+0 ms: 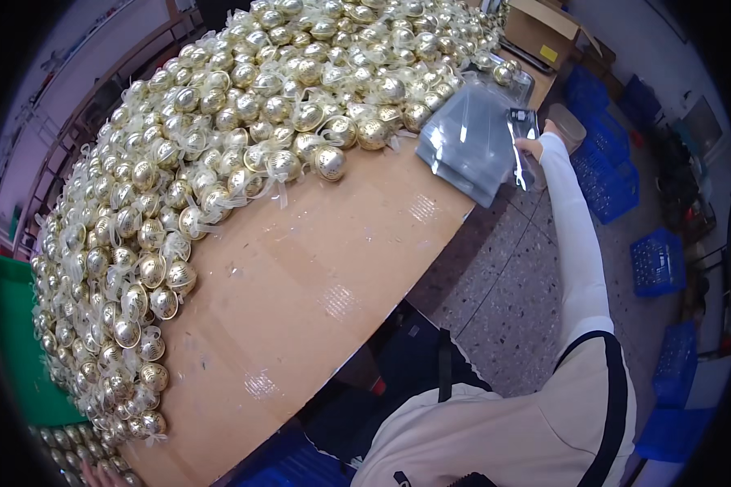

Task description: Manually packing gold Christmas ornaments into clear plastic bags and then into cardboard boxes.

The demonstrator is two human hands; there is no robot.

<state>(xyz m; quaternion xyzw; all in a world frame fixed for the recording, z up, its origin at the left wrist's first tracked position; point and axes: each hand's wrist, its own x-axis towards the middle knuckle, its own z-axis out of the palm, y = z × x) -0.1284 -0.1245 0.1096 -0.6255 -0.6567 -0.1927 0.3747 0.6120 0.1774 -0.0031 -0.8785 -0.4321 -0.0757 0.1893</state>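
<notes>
My right arm, in a white sleeve, reaches out to the far right end of the table. There my right hand [536,146] is closed on a glossy clear plastic package [520,154], beside a stack of clear plastic sheets or bags [467,134] that overhangs the table edge. A clear plastic tub [567,128] shows just beyond that hand. Low at the left rim, only the fingers of my left hand [101,475] come into view, stretched out beside gold baubles [73,442]. The rest of that hand is cut off.
A large heap of gold baubles with pale ribbons [244,105] covers the far and left parts of the brown table [300,268]. A cardboard box [544,32] stands at the far right. Blue crates [658,260] line the floor; a green bin [16,349] is at left.
</notes>
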